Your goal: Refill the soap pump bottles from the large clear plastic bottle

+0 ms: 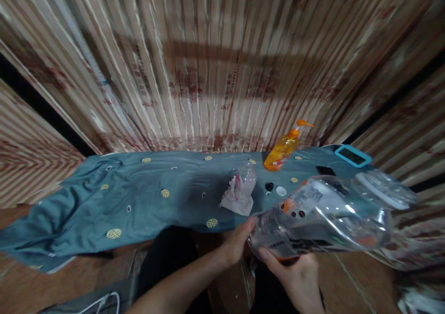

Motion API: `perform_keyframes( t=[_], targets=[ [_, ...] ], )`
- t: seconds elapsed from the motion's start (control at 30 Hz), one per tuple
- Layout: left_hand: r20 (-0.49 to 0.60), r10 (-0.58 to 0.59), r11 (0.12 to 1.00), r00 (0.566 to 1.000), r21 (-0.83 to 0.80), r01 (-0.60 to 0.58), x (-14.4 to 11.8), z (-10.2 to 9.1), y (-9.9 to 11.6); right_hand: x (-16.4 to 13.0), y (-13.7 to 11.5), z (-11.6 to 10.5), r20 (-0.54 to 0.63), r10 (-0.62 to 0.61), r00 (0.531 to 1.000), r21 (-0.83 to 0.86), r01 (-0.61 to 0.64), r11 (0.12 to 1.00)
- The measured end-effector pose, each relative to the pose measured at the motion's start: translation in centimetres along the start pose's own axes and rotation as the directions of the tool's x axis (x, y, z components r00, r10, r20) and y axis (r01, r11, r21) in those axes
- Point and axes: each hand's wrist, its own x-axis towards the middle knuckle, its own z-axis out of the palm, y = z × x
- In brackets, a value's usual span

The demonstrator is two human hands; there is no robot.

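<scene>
Clear plastic jug [327, 216] is tipped on its side, held in mid-air at the near edge of the blue cloth [104, 198], base toward the person, wide mouth pointing right; a little orange liquid lies along its low side. Right hand [299, 277] cradles it from below, fingers curled up round the wall to take the weight. Left hand [236, 242] steadies the base end w/ thumb & fingertips pressed on, not wrapped. On the cloth beyond: crumpled clear bottle [241, 189], orange pump bottle [283, 149], two small caps [274, 189], phone [352, 155].
</scene>
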Motion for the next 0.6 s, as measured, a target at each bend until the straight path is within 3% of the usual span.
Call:
perform_keyframes(
  t=[0.07,0.13,0.17,0.23,0.33,0.4,0.47,0.53,0.6],
  targets=[
    [-0.022,0.131,0.930,0.991,0.349,-0.115,-0.4,-0.2,1.4,-0.3,0.0,-0.7,-0.011,0.066,0.998,0.006,-0.066,0.998],
    [0.024,0.259,0.850,0.966,0.470,-0.239,-0.9,0.0,2.5,-0.7,0.4,-0.9,0.006,0.102,0.995,-0.009,-0.102,0.995],
    [0.093,0.246,0.836,0.965,0.483,-0.260,-1.0,0.3,2.8,-0.9,0.6,-0.9,0.036,0.103,0.994,-0.011,-0.103,0.995],
    [0.123,0.209,0.853,0.970,0.463,-0.242,-1.1,0.9,2.9,-1.4,1.3,-0.7,0.139,0.114,0.984,-0.006,-0.114,0.993],
    [0.046,0.129,0.905,0.991,0.404,-0.137,-1.1,1.9,2.4,-2.4,2.2,-0.2,0.304,0.179,0.936,0.025,-0.196,0.980],
    [0.009,0.111,0.925,0.994,0.365,-0.107,-1.1,2.2,2.3,-3.4,2.9,0.0,0.369,0.210,0.905,0.163,-0.285,0.945],
    [-0.004,0.123,0.940,0.992,0.320,-0.115,-1.2,2.4,2.4,-4.7,3.8,0.3,0.385,0.237,0.892,0.423,-0.399,0.813],
    [-0.012,0.143,0.955,0.990,0.264,-0.135,-1.1,2.7,2.6,-6.2,4.8,0.7,0.440,0.318,0.840,0.656,-0.543,0.524],
    [-0.025,0.151,0.964,0.988,0.224,-0.142,-0.9,3.0,2.5,-7.4,5.8,1.2,0.508,0.363,0.781,0.744,-0.610,0.272]
  ],
)
